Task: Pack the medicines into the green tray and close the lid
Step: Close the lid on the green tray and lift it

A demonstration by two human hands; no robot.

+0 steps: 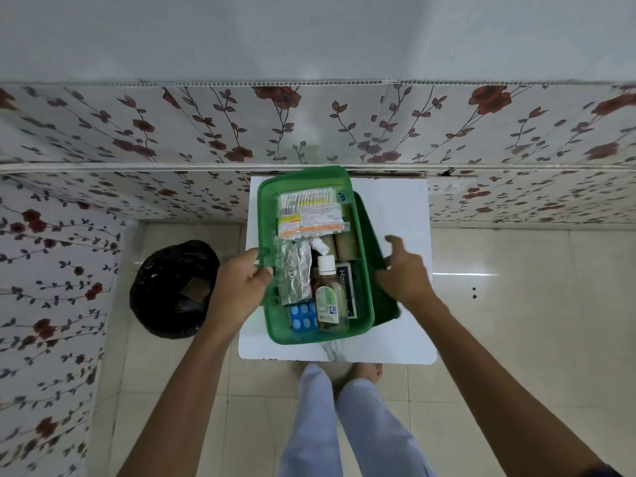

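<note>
The green tray [264,215] sits on a small white table [399,208]. It holds a cotton swab packet [309,215], a silver foil strip [292,273], a white-capped bottle [328,297], a blue blister pack [303,316], a dark blue box [346,287] and brown rolls [344,246]. The dark green lid [385,304] lies tilted along the tray's right side, partly under it. My left hand [237,290] grips the tray's left rim. My right hand [402,273] has its fingers on the lid's right edge, thumb raised.
A bin lined with a black bag [172,287] stands on the tiled floor left of the table. Floral-patterned panels line the wall behind and to the left. My legs [344,425] stand at the table's near edge.
</note>
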